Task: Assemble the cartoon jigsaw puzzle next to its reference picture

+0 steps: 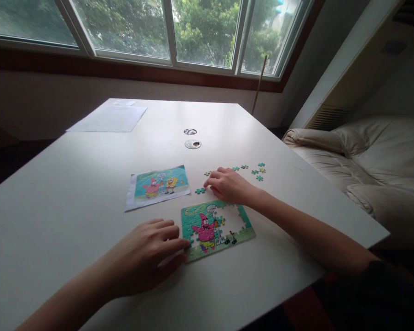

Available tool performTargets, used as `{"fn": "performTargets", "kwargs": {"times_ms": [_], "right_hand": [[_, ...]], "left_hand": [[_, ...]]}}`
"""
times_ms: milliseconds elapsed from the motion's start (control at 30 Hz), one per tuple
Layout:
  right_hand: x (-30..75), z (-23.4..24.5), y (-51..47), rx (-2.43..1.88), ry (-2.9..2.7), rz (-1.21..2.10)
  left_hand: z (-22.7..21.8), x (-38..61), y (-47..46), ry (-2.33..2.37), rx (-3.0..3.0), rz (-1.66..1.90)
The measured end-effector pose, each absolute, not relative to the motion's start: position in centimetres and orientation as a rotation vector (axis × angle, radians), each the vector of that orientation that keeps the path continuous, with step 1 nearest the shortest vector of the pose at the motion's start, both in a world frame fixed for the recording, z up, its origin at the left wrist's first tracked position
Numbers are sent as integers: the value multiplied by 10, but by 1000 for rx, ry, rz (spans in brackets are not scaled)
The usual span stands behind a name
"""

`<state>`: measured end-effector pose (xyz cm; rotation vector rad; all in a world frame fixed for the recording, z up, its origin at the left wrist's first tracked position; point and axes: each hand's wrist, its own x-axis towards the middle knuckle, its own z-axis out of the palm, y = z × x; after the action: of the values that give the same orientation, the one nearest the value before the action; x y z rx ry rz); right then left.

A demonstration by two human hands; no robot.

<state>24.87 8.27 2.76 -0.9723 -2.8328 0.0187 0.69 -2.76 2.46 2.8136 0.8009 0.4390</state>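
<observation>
A partly filled jigsaw puzzle (207, 227) lies flat on the table, showing a pink starfish and a tall figure, with gaps at its right and lower left. My left hand (152, 253) rests at the puzzle's left edge, index fingertip touching it, fingers loosely bent and holding nothing. Above the puzzle's top edge, my right hand (229, 185) reaches over the table with bent fingers. Its fingertips are beside two teal puzzle pieces (200, 191); no piece shows in its grip. The hand partly covers a yellowish piece (207, 173) behind it.
The reference picture (162, 181) lies left of the pieces. Several loose pieces (260, 178) are scattered at the right. Two round discs (192, 144) and a paper sheet (106, 119) sit farther back on the white table (72, 197). A cream sofa (372, 161) stands at right.
</observation>
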Motion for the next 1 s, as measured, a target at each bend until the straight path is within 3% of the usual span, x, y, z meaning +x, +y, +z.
{"fn": "performTargets", "kwargs": {"times_ms": [633, 1000], "right_hand": [[219, 43, 107, -1055, -2926, 613], [251, 49, 79, -812, -2691, 873]], "left_hand": [[24, 6, -28, 812, 2809, 399], [29, 9, -28, 799, 2815, 433]]}}
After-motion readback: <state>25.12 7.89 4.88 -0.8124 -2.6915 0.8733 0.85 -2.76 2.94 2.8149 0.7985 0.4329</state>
